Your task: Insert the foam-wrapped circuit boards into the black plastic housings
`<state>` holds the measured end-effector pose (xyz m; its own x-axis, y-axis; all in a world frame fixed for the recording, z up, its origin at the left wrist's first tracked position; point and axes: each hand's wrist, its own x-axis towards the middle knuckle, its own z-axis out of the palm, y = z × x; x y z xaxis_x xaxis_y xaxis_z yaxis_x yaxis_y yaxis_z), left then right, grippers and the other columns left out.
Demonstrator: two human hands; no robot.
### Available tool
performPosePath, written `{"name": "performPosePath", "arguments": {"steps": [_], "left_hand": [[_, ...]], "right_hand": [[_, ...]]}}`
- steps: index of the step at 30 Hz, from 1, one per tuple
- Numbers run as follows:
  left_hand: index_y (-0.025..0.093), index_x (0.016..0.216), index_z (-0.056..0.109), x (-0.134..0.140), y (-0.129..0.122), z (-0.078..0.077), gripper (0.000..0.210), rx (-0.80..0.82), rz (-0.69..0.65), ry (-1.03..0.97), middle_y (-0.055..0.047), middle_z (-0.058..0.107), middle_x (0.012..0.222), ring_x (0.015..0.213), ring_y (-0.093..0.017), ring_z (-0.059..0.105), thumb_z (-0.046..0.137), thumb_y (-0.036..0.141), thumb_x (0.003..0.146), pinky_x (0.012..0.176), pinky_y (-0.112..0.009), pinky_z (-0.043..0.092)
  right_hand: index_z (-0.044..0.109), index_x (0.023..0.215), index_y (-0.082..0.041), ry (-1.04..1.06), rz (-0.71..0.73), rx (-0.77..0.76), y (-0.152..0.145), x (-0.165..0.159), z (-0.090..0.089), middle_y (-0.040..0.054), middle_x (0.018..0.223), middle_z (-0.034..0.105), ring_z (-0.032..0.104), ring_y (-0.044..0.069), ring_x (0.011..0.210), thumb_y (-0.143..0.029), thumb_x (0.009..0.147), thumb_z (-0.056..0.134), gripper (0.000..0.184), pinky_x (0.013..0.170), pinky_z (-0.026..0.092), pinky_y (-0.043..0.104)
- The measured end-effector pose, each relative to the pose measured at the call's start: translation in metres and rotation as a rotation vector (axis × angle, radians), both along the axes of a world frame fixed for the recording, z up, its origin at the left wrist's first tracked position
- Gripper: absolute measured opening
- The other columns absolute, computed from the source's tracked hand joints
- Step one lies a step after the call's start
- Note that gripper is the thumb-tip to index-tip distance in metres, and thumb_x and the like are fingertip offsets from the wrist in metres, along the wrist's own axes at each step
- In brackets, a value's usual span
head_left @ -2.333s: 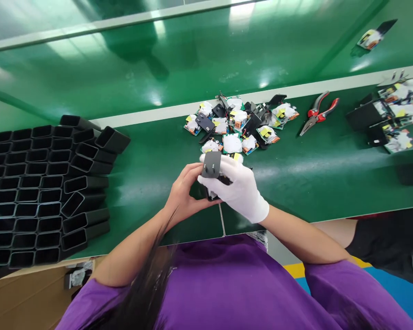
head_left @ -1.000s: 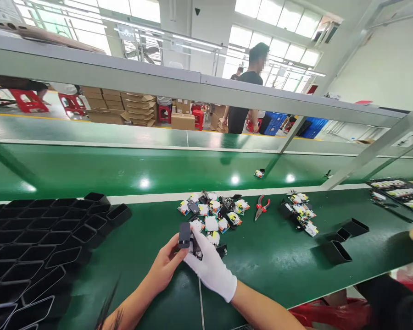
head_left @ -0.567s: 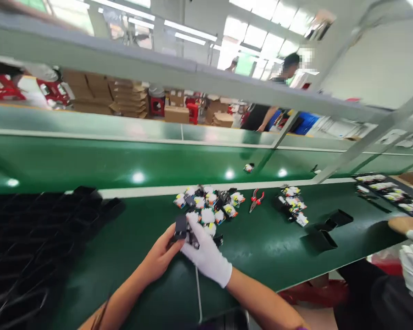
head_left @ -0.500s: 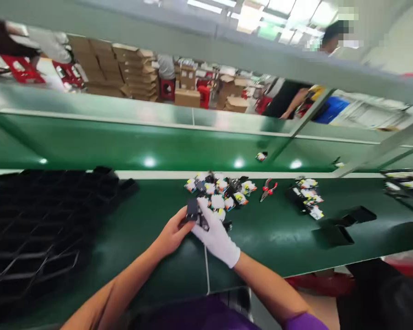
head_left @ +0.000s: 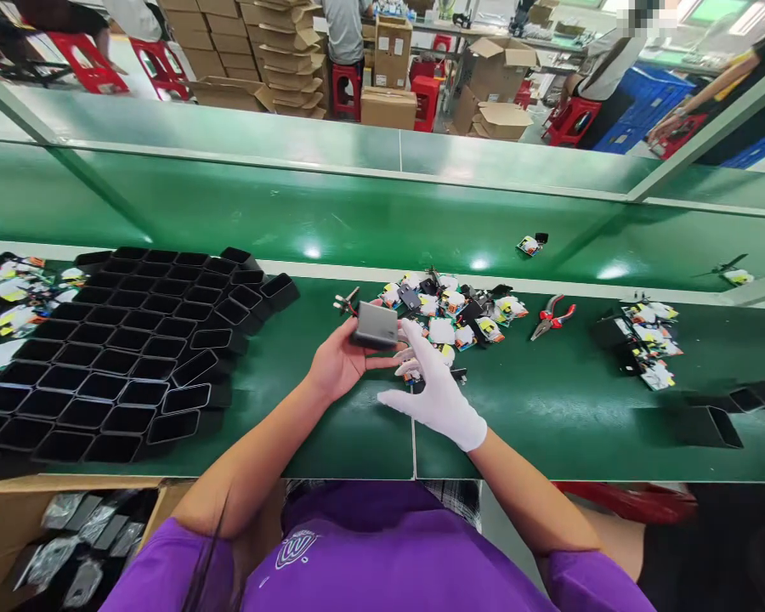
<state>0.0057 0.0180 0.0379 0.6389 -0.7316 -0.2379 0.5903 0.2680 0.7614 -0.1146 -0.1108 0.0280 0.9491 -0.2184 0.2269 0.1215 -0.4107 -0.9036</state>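
My bare left hand [head_left: 344, 361] holds a black plastic casing [head_left: 376, 323], thumb and fingers around its left side and underside. A small plug-like part [head_left: 346, 302] sticks out past the casing's upper left. Close by on the right is my white-gloved right hand [head_left: 433, 382], its thumb and fingers spread with nothing between them; whether a fingertip touches the casing I cannot tell. Just behind both hands lies a loose pile of small circuit boards [head_left: 443, 327] with white and yellow parts. Red-handled pliers [head_left: 552, 318] rest to the right of that pile.
Rows of open black casings [head_left: 121, 357] cover the left of the green table [head_left: 516, 442]. More boards [head_left: 650, 340] and black casings [head_left: 707, 425] lie at right. A cardboard box [head_left: 6, 527] with wrapped parts sits below the left edge. A green shelf [head_left: 370, 212] runs behind.
My right hand has opened and come away from the casing, which stays in my left hand, now turned with its broad side up. The head view has shifted and sharpened.
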Motion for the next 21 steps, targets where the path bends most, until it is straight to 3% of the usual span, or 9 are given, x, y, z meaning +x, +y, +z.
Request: {"name": "performPosePath", "arguments": {"steps": [2,5,7,9,13,17,19,21], "left_hand": [[0.014,0.095,0.069,0.006,0.001,0.007,0.042,0.013,0.071,0.153,-0.012,0.075,0.089,0.06,-0.016,0.068,0.045,0.047,0.09,0.055,-0.028,0.058],[0.015,0.08,0.065,0.01,0.001,0.013,0.042,0.04,0.168,0.291,-0.003,0.063,0.059,0.037,-0.008,0.049,0.036,0.042,0.096,0.039,-0.019,0.044],[0.016,0.076,0.062,0.01,0.001,0.016,0.041,0.036,0.169,0.352,0.002,0.051,0.048,0.031,-0.007,0.038,0.034,0.039,0.097,0.035,-0.018,0.036],[0.016,0.075,0.062,0.009,0.001,0.017,0.041,0.029,0.147,0.397,0.004,0.042,0.044,0.029,-0.007,0.032,0.031,0.035,0.097,0.034,-0.018,0.032],[0.015,0.075,0.061,0.009,0.001,0.014,0.043,0.03,0.14,0.384,0.004,0.039,0.044,0.029,-0.007,0.03,0.028,0.032,0.096,0.033,-0.018,0.03],[0.015,0.071,0.059,0.015,-0.004,0.002,0.042,0.025,0.172,0.326,0.002,0.045,0.045,0.033,-0.009,0.038,0.031,0.035,0.096,0.036,-0.02,0.034],[0.016,0.076,0.061,0.019,-0.007,-0.006,0.035,0.055,0.275,0.227,0.002,0.05,0.049,0.039,-0.01,0.046,0.04,0.037,0.095,0.04,-0.021,0.04],[0.016,0.079,0.061,0.025,-0.008,-0.014,0.027,0.1,0.395,0.109,0.003,0.054,0.053,0.044,-0.01,0.051,0.05,0.037,0.092,0.045,-0.02,0.044]], "right_hand": [[0.037,0.152,-0.025,-0.035,-0.023,0.057,-0.001,-0.001,0.0,0.0139,0.138,0.057,0.064,0.017,0.092,-0.037,0.083,0.072,0.078,0.079,0.058,0.034],[0.051,0.142,-0.022,-0.06,-0.096,0.127,-0.004,-0.001,-0.002,0.0087,0.109,0.07,0.066,0.014,0.078,-0.038,0.098,0.05,0.047,0.077,0.058,0.034],[0.054,0.139,-0.021,-0.05,-0.118,0.149,-0.008,0.0,-0.002,0.0056,0.091,0.072,0.067,0.015,0.073,-0.038,0.103,0.038,0.043,0.074,0.058,0.034],[0.053,0.14,-0.021,-0.056,-0.141,0.121,-0.012,0.003,0.0,0.0066,0.093,0.073,0.07,0.017,0.08,-0.039,0.103,0.038,0.043,0.076,0.059,0.035],[0.048,0.144,-0.021,-0.09,-0.131,-0.171,-0.009,0.018,0.016,0.0135,0.13,0.064,0.065,0.023,0.112,-0.04,0.093,0.061,0.057,0.095,0.054,0.042],[0.046,0.144,-0.009,0.0,-0.059,-0.584,0.011,0.047,0.047,0.0222,0.135,0.058,0.058,0.034,0.119,-0.047,0.077,0.078,0.083,0.1,0.05,0.051],[0.054,0.135,-0.007,0.122,-0.032,-0.748,0.021,0.067,0.06,0.0229,0.123,0.063,0.06,0.038,0.113,-0.045,0.078,0.076,0.072,0.093,0.052,0.051],[0.063,0.12,-0.008,0.256,0.021,-0.849,0.026,0.09,0.068,0.0205,0.111,0.067,0.062,0.038,0.107,-0.036,0.083,0.07,0.047,0.088,0.052,0.049]]}}
